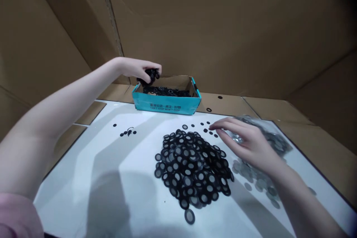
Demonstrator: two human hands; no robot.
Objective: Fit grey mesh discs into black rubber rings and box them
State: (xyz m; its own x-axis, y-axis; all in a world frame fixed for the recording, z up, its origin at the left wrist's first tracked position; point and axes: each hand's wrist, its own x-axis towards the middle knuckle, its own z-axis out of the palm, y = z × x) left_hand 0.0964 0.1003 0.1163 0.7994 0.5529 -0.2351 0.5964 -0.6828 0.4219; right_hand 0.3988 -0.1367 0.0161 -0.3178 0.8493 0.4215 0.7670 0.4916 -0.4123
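My left hand [141, 70] is closed around a clump of black rings [152, 75]. It hangs over the left end of a turquoise cardboard box [167, 103], which has more black rings [167, 92] inside. My right hand [244, 137] is open, with its fingers stretched out low over the white table. Its fingertips are beside several small black discs [205, 130]; whether they touch any, I cannot tell. Between and in front of my hands lies a big pile of black-rimmed discs with pale centres [192, 167].
Pale translucent discs [260, 184] are scattered under my right forearm. A clear plastic bag [276, 139] with similar pieces lies behind it. A few small black pieces [129, 132] sit at the left on the white tabletop [139, 200]. Cardboard walls [223, 33] enclose the table.
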